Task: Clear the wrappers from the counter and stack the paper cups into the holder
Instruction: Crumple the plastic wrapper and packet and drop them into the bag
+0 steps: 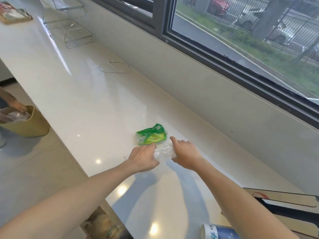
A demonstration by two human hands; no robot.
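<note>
A: On the white counter (86,94), below the window (241,31): clear crumpled wrapper (163,151) caught between both hands, green wrapper (151,135) touching it on the far side.

B: Hand states?

A: Left hand (143,157) curled against the clear wrapper's left edge, fingers bent in. Right hand (185,155) pressed to its right edge, index finger stretched toward the green one. Firm grip or mere contact, impossible to tell.

B: Best way through this step?

A: Probably scoop inward from both sides, bunching clear film and green wrapper into one wad. Squeeze tight, since springy film likely to unfold. Then over to the tan bin (32,125) on the floor at left.

B: And the cups?

A: Blue paper cup (217,232) lying at the near edge, untouched. Wire rack (69,26) far along the counter, possibly the holder; hard to say.
</note>
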